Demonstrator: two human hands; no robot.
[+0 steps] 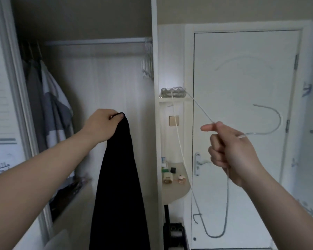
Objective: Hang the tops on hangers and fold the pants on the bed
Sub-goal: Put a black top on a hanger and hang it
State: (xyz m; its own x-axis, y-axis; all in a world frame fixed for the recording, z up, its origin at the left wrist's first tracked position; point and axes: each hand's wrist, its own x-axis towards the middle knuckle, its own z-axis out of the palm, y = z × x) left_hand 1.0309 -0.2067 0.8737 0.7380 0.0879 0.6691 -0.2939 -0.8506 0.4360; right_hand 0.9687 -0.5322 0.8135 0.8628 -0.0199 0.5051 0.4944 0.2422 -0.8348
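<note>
the right grip [231,150], nearest the camera, is curling its fingers round the middle of a wire hanger [280,117], with the thumb and forefinger pinching one thin arm; the hanger is lying tilted, hook pointing right and its long loop drooping below the wrist, probably so that one shoulder end is facing the cloth. a little further out, the left grip [101,123] is pinching the top edge of a black garment [119,186] and lifting it high, so the cloth is hanging straight and clear in front of the open wardrobe, well apart from the hanger. whether it is a top or pants is not showing plainly, but the hanger in the other grip is suggesting a top about to be threaded on; the opening is needing to be found first, since the cloth is hanging bunched and narrow. beyond, a striped top [51,98] is hanging at the left end of the rail [96,41], and spare hangers [147,65] are crowding the right end, leaving the middle free. a white door [242,78] is standing shut to the right.
</note>
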